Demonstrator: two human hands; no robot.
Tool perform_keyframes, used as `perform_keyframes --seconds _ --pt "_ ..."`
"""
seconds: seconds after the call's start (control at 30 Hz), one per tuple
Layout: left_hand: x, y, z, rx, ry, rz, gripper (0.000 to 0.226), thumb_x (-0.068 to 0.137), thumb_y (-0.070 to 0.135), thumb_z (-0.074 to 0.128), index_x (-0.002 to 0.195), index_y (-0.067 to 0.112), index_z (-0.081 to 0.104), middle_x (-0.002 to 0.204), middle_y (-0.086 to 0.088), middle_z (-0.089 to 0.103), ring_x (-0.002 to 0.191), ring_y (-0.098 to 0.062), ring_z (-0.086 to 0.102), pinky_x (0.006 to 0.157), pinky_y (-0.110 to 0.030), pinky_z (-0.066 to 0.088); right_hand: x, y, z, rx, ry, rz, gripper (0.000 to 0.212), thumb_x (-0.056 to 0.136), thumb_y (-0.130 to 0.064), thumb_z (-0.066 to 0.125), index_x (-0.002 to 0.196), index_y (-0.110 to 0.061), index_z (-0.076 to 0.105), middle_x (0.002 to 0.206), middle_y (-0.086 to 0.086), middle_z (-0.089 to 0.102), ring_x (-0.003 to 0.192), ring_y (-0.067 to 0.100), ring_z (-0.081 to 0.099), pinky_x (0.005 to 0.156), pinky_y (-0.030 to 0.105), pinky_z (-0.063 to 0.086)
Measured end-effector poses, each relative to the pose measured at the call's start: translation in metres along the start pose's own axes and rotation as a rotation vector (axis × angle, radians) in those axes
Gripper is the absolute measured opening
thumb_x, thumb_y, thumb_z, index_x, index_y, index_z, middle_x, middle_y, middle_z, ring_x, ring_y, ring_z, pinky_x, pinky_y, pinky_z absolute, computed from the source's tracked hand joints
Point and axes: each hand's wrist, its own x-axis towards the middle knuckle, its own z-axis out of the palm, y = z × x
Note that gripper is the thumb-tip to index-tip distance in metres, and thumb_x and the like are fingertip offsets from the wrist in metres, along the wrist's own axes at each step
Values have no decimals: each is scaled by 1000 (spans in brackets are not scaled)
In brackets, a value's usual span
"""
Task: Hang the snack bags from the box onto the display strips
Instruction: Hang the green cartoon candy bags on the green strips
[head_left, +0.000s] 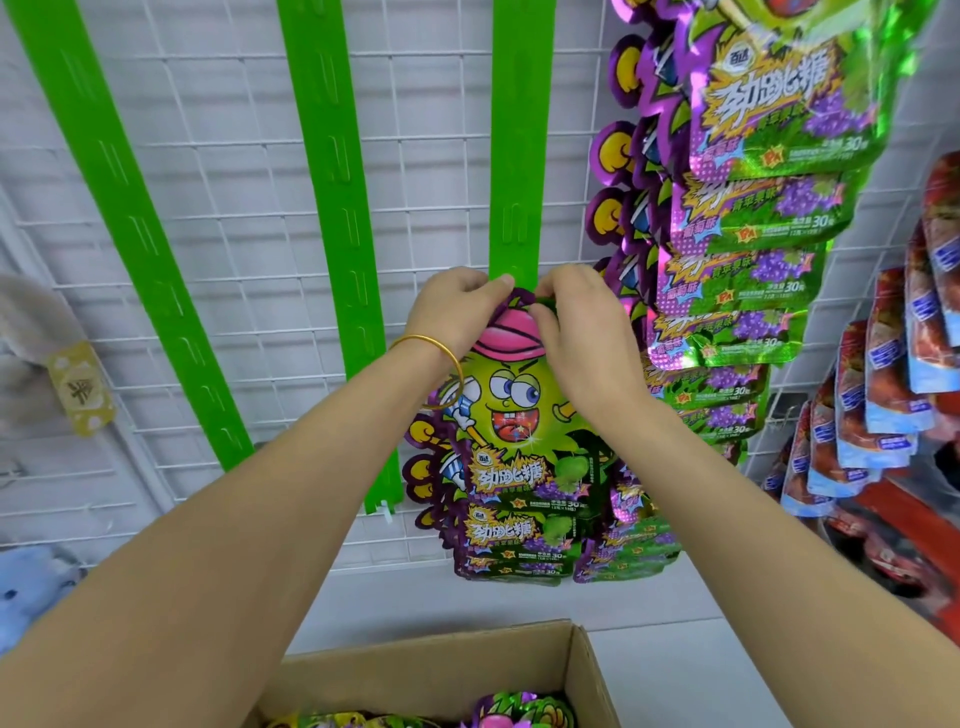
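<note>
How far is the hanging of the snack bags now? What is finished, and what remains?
Done: a full column of bags hangs at the right, and several bags hang low on the third green strip. In hand: the left hand and right hand pinch the top of a snack bag at that strip. Left: its upper part and two other strips are bare, and more bags lie in the box.

— The green plastic strips (336, 208)?
— They hung on the white wire grid (431, 156), left of the hanging foil snack bags (753, 208) — the brown cardboard box (426, 670) sat below, in front.
</note>
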Motion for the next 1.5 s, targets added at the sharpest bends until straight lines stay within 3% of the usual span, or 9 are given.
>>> perform_keyframes --seconds 0.27,0.37,0.47,0.73,0.9,1.03,1.13,1.27,1.5 --pt "-9 -2 -1 -48 1 -3 32 90 32 54 101 5 67 78 -7 64 66 -14 57 65 -22 43 -12 8 7 -27 -88 32 16 91 -14 55 103 -3 54 104 14 57 94 30 54 77 35 39" --pt "-11 -13 -4 -80 -46 5 16 88 18 58 102 11 62 73 -4 58 63 -10 52 56 -10 43 -17 11 9 -62 -127 41 18 91 -17 55 103 -3 54 105 14 57 94 31 54 74 35 37" --pt "-17 -25 -5 -63 -102 22 30 85 -2 55 114 0 56 89 -11 60 73 -10 55 63 -4 44 -20 13 9 -85 -117 53 20 91 -19 56 104 -4 54 106 13 57 94 31 54 72 34 36" --pt "-30 -39 -5 103 -97 225 46 79 -12 47 122 6 50 107 0 56 100 -9 52 81 2 37 -25 14 7 -133 -86 44 23 91 -22 56 107 -5 56 108 12 58 96 30 56 69 32 38" --pt "-49 -53 -11 165 52 317 51 77 -7 51 124 12 51 121 0 55 114 -11 50 102 -21 36 -43 15 5 -173 -42 14 33 88 -17 61 117 -3 55 113 15 57 103 33 54 78 37 45" --pt "-108 -84 -17 90 54 316 47 74 2 53 116 24 52 108 16 51 105 9 48 90 -7 38 -109 20 5 -257 140 -51 35 80 -12 63 114 -8 57 111 11 59 101 30 51 85 35 41" --pt "-173 -127 -20 105 -141 158 44 80 6 54 113 34 49 113 24 47 108 11 45 88 -3 38 -181 32 29 -45 -393 144 25 86 -16 61 111 -14 57 109 4 59 96 24 59 74 36 49" --pt "-236 -183 -32 153 -305 -121 49 85 3 56 108 45 45 115 21 47 111 4 48 94 -14 42 -255 59 74 -3 -1087 437 33 91 -27 56 120 -11 52 117 8 62 107 24 58 89 36 49" --pt "-242 -206 -33 189 -310 -271 39 84 3 55 112 31 50 116 6 53 107 -4 53 89 -21 44 -328 58 117 -316 -1346 246 38 92 -21 53 125 -6 41 119 17 59 120 32 46 85 38 47"
